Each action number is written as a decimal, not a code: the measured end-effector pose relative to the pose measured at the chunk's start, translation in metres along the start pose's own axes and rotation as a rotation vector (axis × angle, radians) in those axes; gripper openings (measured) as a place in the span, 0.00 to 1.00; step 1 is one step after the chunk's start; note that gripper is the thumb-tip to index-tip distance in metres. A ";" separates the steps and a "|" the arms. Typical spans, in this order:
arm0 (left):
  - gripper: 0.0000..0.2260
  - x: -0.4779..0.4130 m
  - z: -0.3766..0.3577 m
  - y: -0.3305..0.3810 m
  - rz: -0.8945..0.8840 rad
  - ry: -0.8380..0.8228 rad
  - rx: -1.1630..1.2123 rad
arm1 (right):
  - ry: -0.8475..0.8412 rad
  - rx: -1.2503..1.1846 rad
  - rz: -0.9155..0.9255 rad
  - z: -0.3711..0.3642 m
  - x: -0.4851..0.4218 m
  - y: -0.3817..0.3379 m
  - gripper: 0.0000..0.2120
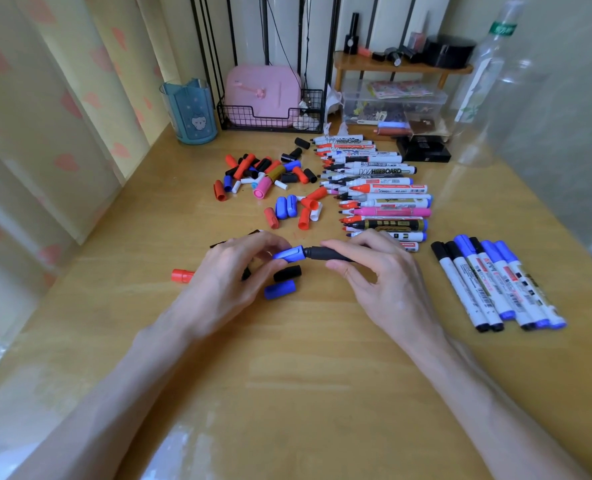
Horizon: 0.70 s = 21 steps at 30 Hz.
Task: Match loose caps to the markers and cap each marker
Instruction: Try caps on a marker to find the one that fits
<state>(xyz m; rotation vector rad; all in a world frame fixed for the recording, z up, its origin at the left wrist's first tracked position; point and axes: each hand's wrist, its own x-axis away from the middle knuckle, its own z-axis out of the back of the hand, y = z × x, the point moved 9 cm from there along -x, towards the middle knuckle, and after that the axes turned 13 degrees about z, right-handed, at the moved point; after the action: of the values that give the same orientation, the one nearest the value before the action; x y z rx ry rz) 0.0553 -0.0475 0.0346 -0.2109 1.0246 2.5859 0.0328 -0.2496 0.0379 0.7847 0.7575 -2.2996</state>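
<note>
My left hand (232, 271) pinches a blue cap (289, 253) at the table's middle. My right hand (374, 268) grips a black marker (325, 253) whose tip end meets the cap's mouth. Just below them lie a loose black cap (287, 273) and a loose blue cap (280, 290). A red cap (182, 275) lies left of my left hand. A pile of loose caps (263, 174) sits farther back. Uncapped markers (374, 188) lie in a row behind my right hand. Several capped markers (495, 282) lie at the right.
A blue cup (192, 112) and a wire basket (270, 116) with a pink case stand at the back. A clear box (391, 105), a small wooden shelf (402, 65) and a plastic bottle (485, 74) stand at the back right. A black box (422, 148) lies near the markers.
</note>
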 end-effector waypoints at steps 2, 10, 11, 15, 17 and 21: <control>0.08 0.001 -0.003 0.005 -0.031 -0.010 -0.018 | -0.005 0.036 0.037 0.003 -0.002 -0.003 0.13; 0.08 0.003 -0.004 0.012 -0.044 -0.026 -0.003 | 0.002 0.103 0.069 0.007 -0.002 -0.006 0.12; 0.08 0.003 -0.005 0.013 -0.047 -0.032 0.000 | -0.005 0.096 0.077 0.006 -0.002 -0.007 0.12; 0.07 0.004 -0.005 0.014 -0.035 -0.029 0.042 | -0.020 0.073 0.093 -0.001 -0.001 -0.011 0.12; 0.07 0.004 -0.002 0.015 -0.028 -0.005 0.084 | -0.012 0.069 0.080 -0.001 0.000 -0.012 0.13; 0.07 0.005 0.001 0.020 -0.049 0.040 0.098 | 0.033 0.064 0.062 0.002 0.001 -0.015 0.13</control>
<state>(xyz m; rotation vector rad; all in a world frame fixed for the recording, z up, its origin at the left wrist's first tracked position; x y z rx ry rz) 0.0429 -0.0588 0.0471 -0.2602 1.1431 2.4897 0.0214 -0.2410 0.0438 0.8655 0.6676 -2.2702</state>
